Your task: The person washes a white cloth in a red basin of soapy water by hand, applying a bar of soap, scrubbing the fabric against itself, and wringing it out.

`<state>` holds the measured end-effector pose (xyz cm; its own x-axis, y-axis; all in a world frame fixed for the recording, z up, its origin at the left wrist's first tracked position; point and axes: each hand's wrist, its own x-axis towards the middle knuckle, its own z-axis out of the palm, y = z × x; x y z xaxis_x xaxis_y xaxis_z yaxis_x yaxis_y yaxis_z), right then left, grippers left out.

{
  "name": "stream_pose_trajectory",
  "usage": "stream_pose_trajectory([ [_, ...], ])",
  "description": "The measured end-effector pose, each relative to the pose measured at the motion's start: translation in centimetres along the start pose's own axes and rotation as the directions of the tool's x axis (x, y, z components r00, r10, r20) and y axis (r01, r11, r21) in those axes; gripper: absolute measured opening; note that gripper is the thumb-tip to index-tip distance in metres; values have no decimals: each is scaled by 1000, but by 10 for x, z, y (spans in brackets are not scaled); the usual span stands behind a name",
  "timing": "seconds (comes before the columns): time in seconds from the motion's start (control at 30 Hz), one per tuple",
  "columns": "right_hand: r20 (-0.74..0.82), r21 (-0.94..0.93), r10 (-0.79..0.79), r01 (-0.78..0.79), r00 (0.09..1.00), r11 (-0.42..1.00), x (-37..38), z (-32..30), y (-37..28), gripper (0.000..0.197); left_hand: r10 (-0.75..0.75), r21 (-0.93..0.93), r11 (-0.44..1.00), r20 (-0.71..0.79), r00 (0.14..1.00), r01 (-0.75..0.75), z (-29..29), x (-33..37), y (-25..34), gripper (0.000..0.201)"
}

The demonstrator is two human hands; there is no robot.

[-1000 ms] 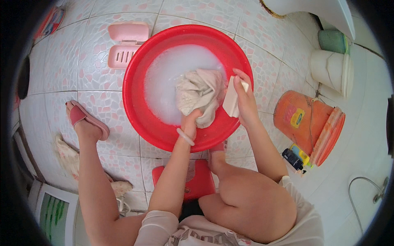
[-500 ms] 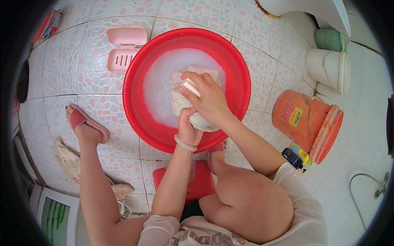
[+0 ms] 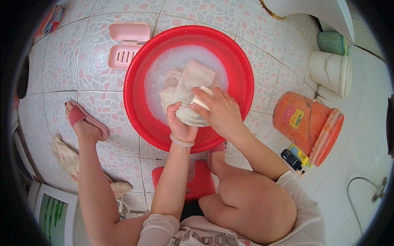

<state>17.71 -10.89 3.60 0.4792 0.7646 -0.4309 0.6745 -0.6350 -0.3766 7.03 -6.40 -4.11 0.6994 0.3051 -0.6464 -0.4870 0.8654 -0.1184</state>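
A wet whitish cloth [image 3: 193,80] is bunched up over a red basin [image 3: 135,104] of cloudy, sudsy water [image 3: 156,76]. My left hand [image 3: 182,126] grips the cloth's near part, thumb on top and a pale bangle [image 3: 182,140] at the wrist. In my right hand [image 3: 223,110] is a cream bar of soap [image 3: 202,97], pinched between thumb and fingers and resting against the cloth beside my left thumb. The cloth's far part spreads toward the water. My left fingers are partly hidden beneath the cloth.
An opened pink soap box [image 3: 123,56] lies left of the basin. To the right are a tipped orange bucket [image 3: 297,119], a white bucket [image 3: 326,69] and a dark bottle [image 3: 291,159]. A red stool [image 3: 201,180] is below me; a crumpled cloth [image 3: 67,158] lies at left.
My right hand and the soap have shifted right and nearer over the cloth. My left hand has moved slightly left, and the cloth's far part shows more spread out.
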Motion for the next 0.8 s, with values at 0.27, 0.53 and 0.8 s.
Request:
stream_pose_trajectory([
  [0.27, 197, 506, -5, -97, 980, 857, -6, -12, 31, 45, 63, 61, 996, -50, 997, -60, 5, 3, 12, 50],
  [0.53, 486, 874, -205, -470, 850, 122, 28, -26, 5, 30, -91, -248, 875, 758, 645, 415, -29, 20, 8, 56],
  [0.8, -207, 531, -269, 339, 941, 776, 51, 16, 6, 23, -28, 41, 999, 26, 999, 27, 10, -4, 3, 55],
])
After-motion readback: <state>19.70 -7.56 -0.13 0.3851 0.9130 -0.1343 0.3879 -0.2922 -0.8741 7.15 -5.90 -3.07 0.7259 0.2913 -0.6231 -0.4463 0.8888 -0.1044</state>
